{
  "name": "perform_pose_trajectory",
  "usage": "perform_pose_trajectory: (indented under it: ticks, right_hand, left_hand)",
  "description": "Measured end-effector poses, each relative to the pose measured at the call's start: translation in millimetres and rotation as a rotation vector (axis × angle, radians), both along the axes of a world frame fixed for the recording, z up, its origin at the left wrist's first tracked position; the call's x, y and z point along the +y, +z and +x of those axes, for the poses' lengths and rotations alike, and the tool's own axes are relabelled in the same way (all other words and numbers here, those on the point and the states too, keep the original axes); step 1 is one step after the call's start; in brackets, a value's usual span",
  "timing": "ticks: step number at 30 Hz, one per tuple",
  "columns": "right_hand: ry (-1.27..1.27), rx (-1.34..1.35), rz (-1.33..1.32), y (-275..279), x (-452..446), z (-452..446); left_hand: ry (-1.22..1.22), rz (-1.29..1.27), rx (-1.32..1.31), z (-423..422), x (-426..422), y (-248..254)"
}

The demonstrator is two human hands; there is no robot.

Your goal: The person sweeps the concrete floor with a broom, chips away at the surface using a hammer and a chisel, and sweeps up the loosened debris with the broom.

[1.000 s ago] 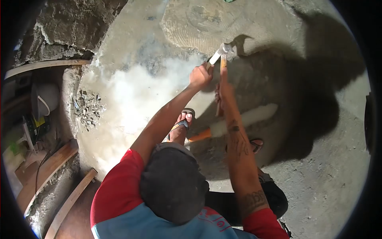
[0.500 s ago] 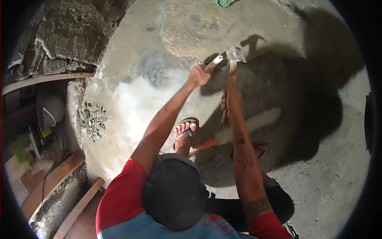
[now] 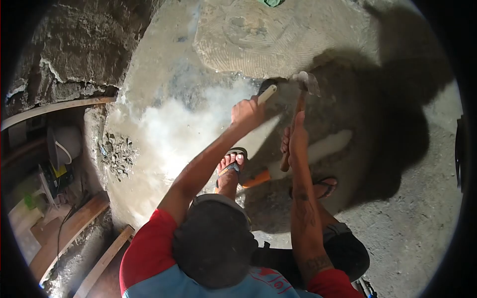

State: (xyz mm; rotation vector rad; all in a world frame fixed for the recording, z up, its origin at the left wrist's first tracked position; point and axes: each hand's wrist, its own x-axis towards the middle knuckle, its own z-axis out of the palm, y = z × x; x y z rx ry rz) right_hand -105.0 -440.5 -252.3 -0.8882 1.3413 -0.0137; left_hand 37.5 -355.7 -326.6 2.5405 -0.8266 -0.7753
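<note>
My left hand [image 3: 247,115] is closed around a pale, rod-like handle [image 3: 267,94]. Its near end tilts up and to the right, and whatever lies at the other end is hidden. To the right, my right hand [image 3: 297,141] grips the wooden shaft of a hammer [image 3: 300,107]. The metal hammer head [image 3: 307,82] is at the top, slightly blurred, to the right of the pale handle and apart from it. The butt of the shaft shows below my fingers. Both hands are above a wet-looking concrete floor [image 3: 198,94].
Broken rubble [image 3: 118,154] lies at the left, beside wooden boards [image 3: 69,232] and a grey bucket [image 3: 66,145]. An orange-ended object [image 3: 257,179] rests near my sandalled foot [image 3: 229,169]. A rough dark wall [image 3: 74,54] rises at upper left; a green item [image 3: 272,2] sits at the top.
My right hand and the hammer have moved down and slightly right. My left hand has come lower with the pale handle, which points more upward.
</note>
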Motion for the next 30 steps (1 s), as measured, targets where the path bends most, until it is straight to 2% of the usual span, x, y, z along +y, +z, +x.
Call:
perform_pose_trajectory:
  ticks: [3, 5, 9, 11, 13, 14, 15, 18, 20, 22, 28, 30]
  right_hand:
    - [-0.019, 0.021, -0.054, 2, 1, -5]
    - [-0.024, 0.003, -0.066, 8, 2, -7]
    - [-0.1, -0.018, -0.031, 7, 6, -14]
    - [-0.086, -0.01, -0.057, 7, 8, -17]
    - [-0.079, 0.004, -0.08, 4, 8, -23]
    - [-0.085, -0.007, -0.073, 1, 8, -26]
    - [-0.086, -0.018, -0.065, 0, 10, -29]
    - [-0.037, -0.034, -0.118, -2, 15, -24]
    - [0.005, -0.053, -0.188, 5, 20, -19]
    - [0.051, -0.074, -0.255, 7, 25, -18]
    - [0.084, 0.012, -0.304, -5, 29, -20]
    - [0.238, 0.075, -0.393, -9, 24, -13]
  left_hand:
    - [-0.027, 0.016, -0.045, -19, -3, 2]
    - [-0.077, -0.125, -0.024, -28, -16, 3]
    - [-0.151, -0.146, -0.086, -21, -32, -21]
    - [-0.121, 0.075, -0.302, -11, -15, -30]
    - [0.051, 0.147, -0.21, 18, 23, -39]
    - [0.102, 0.234, -0.416, 21, 41, -28]
    - [0.127, 0.237, -0.446, 31, 58, -21]
    - [0.174, -0.046, -0.486, 37, 73, 1]
    - [0.115, 0.059, -0.531, 21, 57, 8]
    - [0.101, -0.129, -0.402, 15, 44, -22]
    - [0.128, -0.135, -0.339, 24, 22, -26]
    - [0.114, -0.138, -0.342, 35, 29, -31]
